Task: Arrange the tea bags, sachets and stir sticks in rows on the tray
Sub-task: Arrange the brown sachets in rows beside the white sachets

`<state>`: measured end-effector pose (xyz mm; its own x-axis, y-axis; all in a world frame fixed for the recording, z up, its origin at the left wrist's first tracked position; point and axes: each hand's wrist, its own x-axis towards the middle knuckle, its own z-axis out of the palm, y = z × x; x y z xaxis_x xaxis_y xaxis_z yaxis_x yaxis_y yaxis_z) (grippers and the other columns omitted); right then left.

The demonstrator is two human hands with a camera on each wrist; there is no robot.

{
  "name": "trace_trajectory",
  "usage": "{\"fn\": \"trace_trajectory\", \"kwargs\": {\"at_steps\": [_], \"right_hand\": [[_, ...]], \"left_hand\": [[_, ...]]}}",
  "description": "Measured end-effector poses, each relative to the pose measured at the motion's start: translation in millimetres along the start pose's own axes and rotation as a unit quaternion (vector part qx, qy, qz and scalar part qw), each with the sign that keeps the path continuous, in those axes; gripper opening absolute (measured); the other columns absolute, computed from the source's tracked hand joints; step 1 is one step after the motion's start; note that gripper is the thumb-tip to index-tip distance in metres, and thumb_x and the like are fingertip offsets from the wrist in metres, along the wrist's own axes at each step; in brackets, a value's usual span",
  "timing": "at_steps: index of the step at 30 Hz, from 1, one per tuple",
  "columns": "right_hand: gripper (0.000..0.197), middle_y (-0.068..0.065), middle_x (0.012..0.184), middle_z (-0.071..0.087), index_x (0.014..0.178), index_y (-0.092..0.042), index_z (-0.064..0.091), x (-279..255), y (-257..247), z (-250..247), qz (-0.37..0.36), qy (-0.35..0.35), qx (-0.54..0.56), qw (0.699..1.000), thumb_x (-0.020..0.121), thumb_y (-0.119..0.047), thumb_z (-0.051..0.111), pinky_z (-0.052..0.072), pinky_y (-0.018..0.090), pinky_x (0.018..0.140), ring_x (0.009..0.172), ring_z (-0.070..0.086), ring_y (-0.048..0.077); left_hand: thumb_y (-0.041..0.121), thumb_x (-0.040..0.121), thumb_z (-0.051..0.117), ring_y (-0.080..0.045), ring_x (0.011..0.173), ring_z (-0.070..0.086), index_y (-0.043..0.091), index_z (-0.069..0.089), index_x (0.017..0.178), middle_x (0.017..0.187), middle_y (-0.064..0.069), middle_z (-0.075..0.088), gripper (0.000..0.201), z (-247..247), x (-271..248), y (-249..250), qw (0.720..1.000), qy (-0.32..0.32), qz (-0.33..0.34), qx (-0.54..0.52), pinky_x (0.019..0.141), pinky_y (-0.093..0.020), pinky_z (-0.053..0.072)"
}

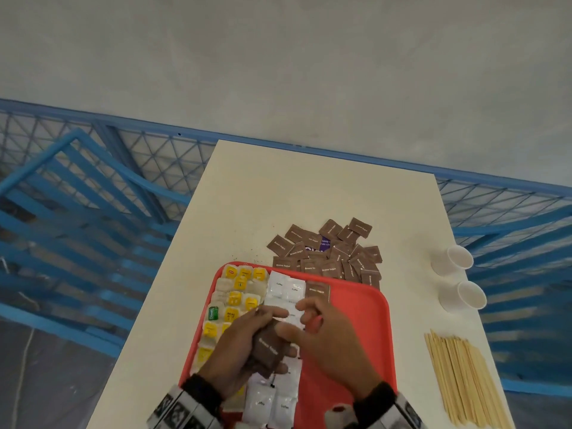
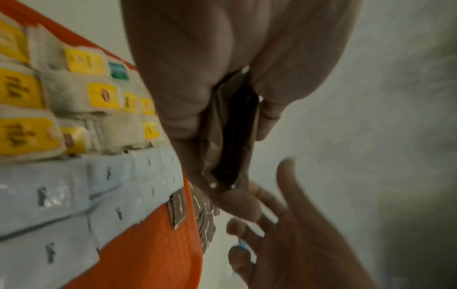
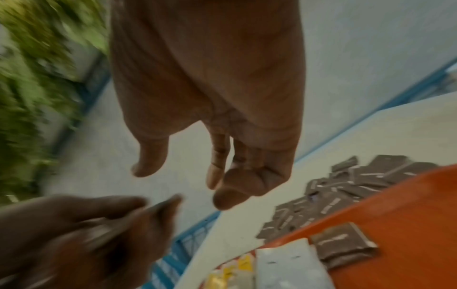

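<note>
A red tray (image 1: 359,308) lies on the white table. Yellow-tagged tea bags (image 1: 236,297) fill the tray's left side in rows. White coffee sachets (image 1: 286,287) run down its middle, and one brown sugar sachet (image 1: 318,291) lies beside them. My left hand (image 1: 247,342) grips a stack of brown sugar sachets (image 1: 268,351) above the tray; the stack (image 2: 232,136) shows edge-on in the left wrist view. My right hand (image 1: 325,332) hovers close to the stack's right, its fingers (image 3: 219,162) loosely curled and empty. Wooden stir sticks (image 1: 464,379) lie at the table's right.
A loose pile of brown sugar sachets (image 1: 328,252) lies just beyond the tray, with a purple packet (image 1: 322,244) among them. Two white paper cups (image 1: 455,261) stand near the right edge. A blue mesh railing (image 1: 154,156) borders the table.
</note>
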<state>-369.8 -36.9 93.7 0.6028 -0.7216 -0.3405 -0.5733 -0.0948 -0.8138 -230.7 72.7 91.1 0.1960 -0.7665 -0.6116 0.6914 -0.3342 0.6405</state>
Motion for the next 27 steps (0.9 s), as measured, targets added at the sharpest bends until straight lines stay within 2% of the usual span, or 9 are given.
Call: {"fn": "trace_trajectory", "kwargs": {"at_steps": [2,5,7,10,12,17,20,23,27], "right_hand": [[0.067,-0.01,0.088,0.058,0.105,-0.033,0.059,-14.0,-5.2,5.7,-0.012,0.024,-0.035,0.999,0.052,-0.071,0.072,0.041,0.016,0.067,0.08,0.054,0.003],[0.047,-0.007,0.078,0.06,0.086,-0.031,0.061,-21.3,-0.8,-4.3,-0.006,0.058,-0.046,0.997,0.055,-0.061,0.08,0.04,0.016,0.062,0.073,0.054,0.004],[0.039,-0.006,0.074,0.063,0.079,-0.031,0.062,-25.6,3.8,-14.4,0.003,0.056,-0.042,0.998,0.058,-0.056,0.083,0.04,0.015,0.061,0.072,0.056,0.003],[0.05,-0.008,0.08,0.065,0.089,-0.033,0.06,-37.8,5.0,-21.2,0.015,0.049,-0.05,0.997,0.055,-0.063,0.08,0.043,0.017,0.063,0.075,0.057,0.003],[0.046,-0.009,0.076,0.064,0.081,-0.031,0.056,-44.5,3.7,-18.8,0.021,0.056,-0.05,0.997,0.054,-0.06,0.08,0.044,0.019,0.062,0.072,0.057,0.003],[0.027,-0.001,0.065,0.064,0.066,-0.018,0.061,-41.2,14.6,-22.4,0.031,0.1,0.007,0.994,0.067,-0.029,0.086,0.041,0.017,0.056,0.059,0.055,0.007],[0.014,-0.007,0.061,0.068,0.068,-0.02,0.071,-37.3,19.7,-40.9,0.032,0.053,0.108,0.992,0.078,-0.018,0.08,0.042,0.013,0.058,0.056,0.056,-0.001],[0.013,-0.009,0.058,0.065,0.074,-0.016,0.073,-34.2,30.0,-51.4,0.045,0.007,0.162,0.986,0.087,-0.017,0.073,0.041,0.014,0.056,0.054,0.053,0.0],[0.009,0.001,0.06,0.063,0.085,-0.009,0.075,-7.3,62.5,-60.0,0.102,0.041,0.206,0.972,0.088,-0.017,0.072,0.039,0.019,0.05,0.053,0.05,0.01]], "left_hand": [[0.025,0.103,0.044,-0.032,0.065,0.065,0.005,0.064,0.117,0.093,-0.027,0.067,0.031,13.4,4.6,-4.2,1.0,-0.015,0.01,0.016,0.05,-0.034,0.054],[0.032,0.102,0.045,-0.035,0.075,0.064,0.012,0.063,0.118,0.102,-0.034,0.067,0.031,21.6,8.5,-11.3,0.999,-0.041,0.02,0.023,0.071,-0.042,0.05],[0.027,0.101,0.047,-0.042,0.085,0.062,0.01,0.062,0.115,0.11,-0.038,0.063,0.027,24.3,9.0,-16.5,0.999,-0.041,0.023,0.027,0.08,-0.047,0.049],[0.015,0.101,0.049,-0.038,0.077,0.06,0.006,0.062,0.109,0.101,-0.035,0.064,0.018,31.5,10.4,-23.9,0.996,0.004,0.074,0.054,0.06,-0.036,0.053],[0.015,0.099,0.054,-0.034,0.074,0.061,0.008,0.064,0.105,0.096,-0.029,0.064,0.014,37.0,11.9,-28.2,0.992,0.033,0.11,0.059,0.053,-0.032,0.052],[0.021,0.084,0.069,-0.037,0.082,0.068,0.003,0.066,0.104,0.099,-0.027,0.069,0.027,48.4,11.9,-33.7,0.988,0.056,0.126,0.064,0.074,-0.056,0.058],[0.019,0.081,0.071,-0.037,0.082,0.071,-0.003,0.064,0.103,0.098,-0.024,0.072,0.032,46.5,10.9,-31.3,0.994,0.024,0.085,0.072,0.065,-0.048,0.062],[0.015,0.078,0.073,-0.036,0.072,0.071,-0.003,0.065,0.098,0.098,-0.025,0.072,0.028,43.9,14.5,-31.3,0.994,0.024,0.071,0.085,0.051,-0.036,0.059],[0.006,0.085,0.071,-0.031,0.066,0.055,-0.006,0.062,0.101,0.078,-0.026,0.059,0.022,38.5,22.0,-34.7,0.992,0.062,0.082,0.068,0.055,-0.034,0.057]]}}
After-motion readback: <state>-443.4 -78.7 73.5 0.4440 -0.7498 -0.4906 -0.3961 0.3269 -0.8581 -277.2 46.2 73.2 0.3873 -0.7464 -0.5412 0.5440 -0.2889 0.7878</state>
